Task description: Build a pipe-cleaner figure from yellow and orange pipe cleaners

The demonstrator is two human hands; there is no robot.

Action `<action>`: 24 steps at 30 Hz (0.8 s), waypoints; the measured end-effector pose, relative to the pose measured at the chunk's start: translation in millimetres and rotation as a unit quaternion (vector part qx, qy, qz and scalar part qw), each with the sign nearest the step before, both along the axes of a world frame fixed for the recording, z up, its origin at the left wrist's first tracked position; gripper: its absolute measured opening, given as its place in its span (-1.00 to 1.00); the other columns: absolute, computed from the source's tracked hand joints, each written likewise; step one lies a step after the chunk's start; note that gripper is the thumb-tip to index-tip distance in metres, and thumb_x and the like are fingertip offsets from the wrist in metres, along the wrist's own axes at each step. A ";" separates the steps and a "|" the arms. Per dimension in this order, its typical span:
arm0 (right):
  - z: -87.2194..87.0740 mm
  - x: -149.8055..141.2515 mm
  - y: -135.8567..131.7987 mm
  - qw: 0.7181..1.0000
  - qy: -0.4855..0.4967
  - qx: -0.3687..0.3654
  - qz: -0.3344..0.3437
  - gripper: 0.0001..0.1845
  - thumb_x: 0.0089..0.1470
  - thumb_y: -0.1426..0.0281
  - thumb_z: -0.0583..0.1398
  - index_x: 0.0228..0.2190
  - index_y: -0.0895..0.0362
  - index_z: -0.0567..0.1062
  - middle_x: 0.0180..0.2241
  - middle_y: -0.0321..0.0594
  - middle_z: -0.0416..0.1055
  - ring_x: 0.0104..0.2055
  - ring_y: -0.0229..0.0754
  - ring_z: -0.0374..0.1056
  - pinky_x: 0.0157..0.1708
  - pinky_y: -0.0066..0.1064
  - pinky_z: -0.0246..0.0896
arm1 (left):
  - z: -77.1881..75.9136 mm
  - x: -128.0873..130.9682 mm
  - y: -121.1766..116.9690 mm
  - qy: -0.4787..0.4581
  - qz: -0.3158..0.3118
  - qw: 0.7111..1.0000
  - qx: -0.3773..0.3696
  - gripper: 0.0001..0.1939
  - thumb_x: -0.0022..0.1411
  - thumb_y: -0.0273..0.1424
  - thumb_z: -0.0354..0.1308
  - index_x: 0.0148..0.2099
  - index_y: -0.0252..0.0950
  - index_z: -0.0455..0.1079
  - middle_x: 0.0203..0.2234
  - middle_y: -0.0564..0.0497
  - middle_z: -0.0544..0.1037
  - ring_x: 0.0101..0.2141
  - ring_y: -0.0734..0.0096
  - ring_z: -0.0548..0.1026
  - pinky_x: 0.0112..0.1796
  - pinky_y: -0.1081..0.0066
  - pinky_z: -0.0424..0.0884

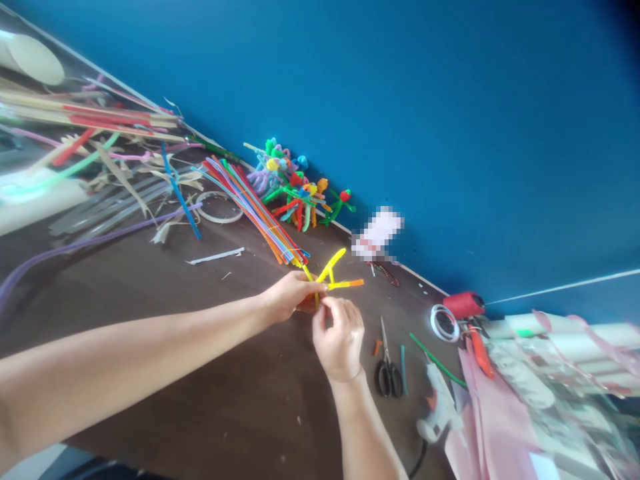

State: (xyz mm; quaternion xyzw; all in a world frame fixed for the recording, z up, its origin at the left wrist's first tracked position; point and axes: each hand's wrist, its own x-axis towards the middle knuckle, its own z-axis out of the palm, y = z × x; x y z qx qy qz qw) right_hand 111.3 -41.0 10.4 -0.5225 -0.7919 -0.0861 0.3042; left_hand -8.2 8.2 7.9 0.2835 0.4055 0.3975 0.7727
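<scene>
Near the middle of the view, my left hand (293, 293) is closed on a yellow pipe cleaner figure (327, 272) with bent limbs, one of them tipped in orange. Just below and to the right, my right hand (341, 333) is pinched at the lower part of the same figure, fingertips touching it. Its lower end is hidden behind my fingers. Beyond my hands lies a bundle of long coloured pipe cleaners (257, 210). Several finished-looking pipe cleaner figures (300, 183) sit heaped against the blue wall.
Black-handled scissors (389, 377) lie right of my right hand, with a white glue gun (439, 403) farther right. A red spool (464, 305) and a white tape roll (445, 325) are by the wall. Pink sheets (493, 420) cover the right side. Wooden sticks (90, 110) clutter the left.
</scene>
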 end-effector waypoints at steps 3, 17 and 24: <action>-3.1 1.4 0.4 0.993 0.110 -0.028 -0.019 -0.89 0.04 0.49 0.04 -0.33 0.17 0.33 -0.52 -0.23 0.35 -0.49 -0.25 0.29 -0.42 -0.43 0.19 | -0.9 1.4 -1.4 0.001 0.003 1.000 0.015 -0.80 -0.16 -0.37 0.23 -0.52 -0.39 0.31 -0.69 0.08 0.41 -0.62 0.53 0.39 -0.50 0.47 0.35; 1.7 7.8 3.9 0.994 0.103 0.004 -0.034 -0.89 0.05 0.46 0.07 -0.43 0.16 0.40 -0.46 -0.15 0.43 -0.40 -0.22 0.36 -0.36 -0.43 0.23 | -12.9 9.9 -10.0 0.112 0.005 0.984 0.141 -0.82 -0.05 -0.36 0.16 -0.51 -0.39 0.31 -0.72 0.09 0.38 -0.67 0.59 0.32 -0.60 0.56 0.30; -0.8 0.6 3.3 0.975 0.216 -0.042 0.028 -0.86 0.04 0.50 0.06 -0.41 0.15 0.41 -0.38 -0.13 0.39 -0.29 -0.20 0.33 -0.24 -0.34 0.25 | -7.1 7.0 -7.1 0.011 0.013 0.998 0.059 -0.71 -0.13 -0.26 0.24 -0.48 -0.38 0.28 -0.66 0.10 0.39 -0.61 0.56 0.37 -0.50 0.48 0.37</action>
